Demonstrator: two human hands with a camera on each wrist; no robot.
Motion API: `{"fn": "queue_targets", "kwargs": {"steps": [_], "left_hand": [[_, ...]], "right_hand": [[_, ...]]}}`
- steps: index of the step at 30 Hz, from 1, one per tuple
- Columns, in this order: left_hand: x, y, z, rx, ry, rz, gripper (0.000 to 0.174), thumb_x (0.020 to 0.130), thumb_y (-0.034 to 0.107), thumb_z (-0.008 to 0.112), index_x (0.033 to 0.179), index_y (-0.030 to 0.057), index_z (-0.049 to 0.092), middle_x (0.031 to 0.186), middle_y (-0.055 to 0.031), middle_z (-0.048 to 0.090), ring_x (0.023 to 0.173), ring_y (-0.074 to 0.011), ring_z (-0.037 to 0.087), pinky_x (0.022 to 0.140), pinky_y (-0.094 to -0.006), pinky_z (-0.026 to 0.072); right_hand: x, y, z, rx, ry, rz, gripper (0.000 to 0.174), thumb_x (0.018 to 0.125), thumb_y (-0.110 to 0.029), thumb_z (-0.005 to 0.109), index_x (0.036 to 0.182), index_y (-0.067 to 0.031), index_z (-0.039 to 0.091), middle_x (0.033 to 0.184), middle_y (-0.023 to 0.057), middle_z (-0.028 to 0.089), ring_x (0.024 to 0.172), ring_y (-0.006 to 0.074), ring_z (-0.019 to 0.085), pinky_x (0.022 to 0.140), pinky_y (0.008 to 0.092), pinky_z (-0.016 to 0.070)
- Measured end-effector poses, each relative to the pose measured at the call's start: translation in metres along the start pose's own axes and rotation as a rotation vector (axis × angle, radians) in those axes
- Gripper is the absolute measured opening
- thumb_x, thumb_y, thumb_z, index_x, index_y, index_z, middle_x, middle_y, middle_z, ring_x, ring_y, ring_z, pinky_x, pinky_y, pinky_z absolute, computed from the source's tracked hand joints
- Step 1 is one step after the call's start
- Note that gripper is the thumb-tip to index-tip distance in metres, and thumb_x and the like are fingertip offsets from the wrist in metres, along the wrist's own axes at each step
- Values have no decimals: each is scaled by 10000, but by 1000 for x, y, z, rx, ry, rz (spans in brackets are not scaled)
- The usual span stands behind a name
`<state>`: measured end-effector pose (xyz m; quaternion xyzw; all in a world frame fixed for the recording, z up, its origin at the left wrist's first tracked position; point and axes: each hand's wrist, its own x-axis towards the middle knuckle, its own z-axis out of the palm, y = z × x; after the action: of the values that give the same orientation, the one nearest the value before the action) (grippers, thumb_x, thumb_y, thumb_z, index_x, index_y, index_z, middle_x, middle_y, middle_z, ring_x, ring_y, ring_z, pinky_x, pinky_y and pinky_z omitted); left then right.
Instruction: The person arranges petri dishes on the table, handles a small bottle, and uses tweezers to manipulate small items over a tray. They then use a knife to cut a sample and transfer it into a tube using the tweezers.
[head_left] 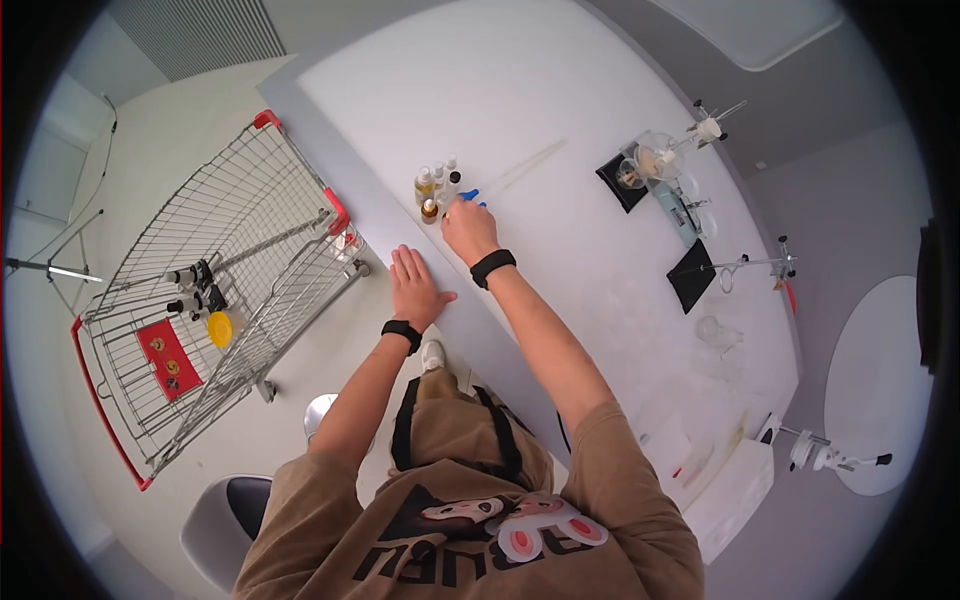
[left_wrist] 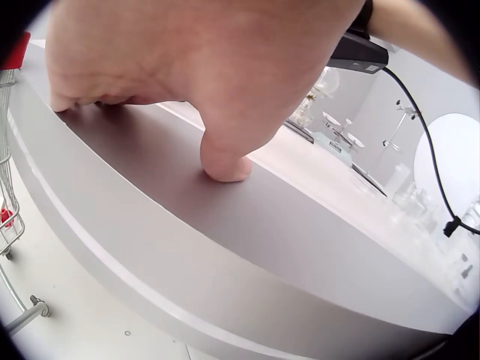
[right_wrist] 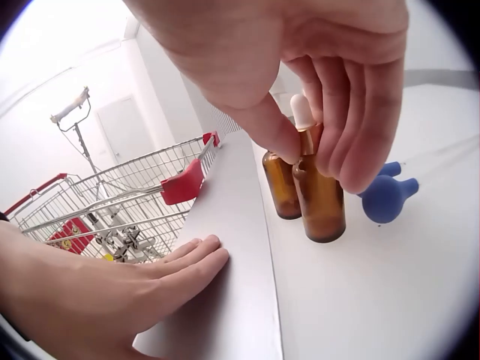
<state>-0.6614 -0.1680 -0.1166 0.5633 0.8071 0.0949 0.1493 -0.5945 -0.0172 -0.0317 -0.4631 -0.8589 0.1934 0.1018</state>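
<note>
The right hand (head_left: 468, 230) pinches an amber dropper bottle (right_wrist: 323, 208) near its neck, with thumb and fingers on either side below the white rubber top (right_wrist: 301, 112). That bottle stands upright or nearly so; a second amber bottle (right_wrist: 282, 187) is just behind it. Blue rubber bulbs (right_wrist: 383, 199) lie beside the right fingertips. The left hand (head_left: 416, 289) rests on the grey table edge (left_wrist: 247, 225), fingers extended and thumb pressed down, holding nothing.
Several small bottles (head_left: 424, 186) cluster beyond the right hand. A shopping cart (head_left: 345, 212) stands left of the table, with bottles and a yellow round item (head_left: 220, 329) inside. Glassware and a stand (head_left: 660, 160), black mats (head_left: 692, 276) and clear glassware (head_left: 718, 333) are on the table's right side.
</note>
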Motion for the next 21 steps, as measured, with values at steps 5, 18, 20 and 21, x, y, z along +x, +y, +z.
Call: {"fn": "queue_targets", "kwargs": {"steps": [5, 18, 20, 21], "left_hand": [[1, 3, -1, 12, -17, -5, 1240, 722, 549, 805, 1474, -189, 151, 1556, -412, 115, 1472, -546, 107, 1190, -590, 187], [15, -39, 37, 266, 64, 204, 1213, 793, 701, 664, 1448, -212, 204, 1495, -457, 221, 1410, -594, 218, 1161, -594, 263], [23, -51, 47, 320, 67, 227, 1224, 797, 714, 653, 1453, -208, 189, 1489, -463, 223, 1402, -597, 234, 1160, -601, 257], [24, -49, 45, 298, 29, 204, 1228, 798, 715, 654, 1453, -208, 178, 1491, -462, 216, 1404, -596, 227, 1166, -595, 249]], "right_hand": [[4, 6, 0, 0, 47, -55, 148, 843, -84, 624, 916, 46, 616, 797, 237, 698, 773, 397, 710, 688, 474, 585], [-197, 23, -128, 288, 122, 158, 275, 883, -183, 595, 1016, 57, 606, 856, 236, 693, 818, 430, 673, 723, 486, 542], [-250, 44, -168, 360, 152, 356, 265, 898, -183, 606, 1059, 26, 625, 857, 218, 704, 805, 409, 682, 719, 462, 547], [-276, 60, -182, 322, 206, 428, 249, 898, -178, 613, 1060, 10, 630, 840, 217, 702, 794, 400, 686, 716, 454, 549]]}}
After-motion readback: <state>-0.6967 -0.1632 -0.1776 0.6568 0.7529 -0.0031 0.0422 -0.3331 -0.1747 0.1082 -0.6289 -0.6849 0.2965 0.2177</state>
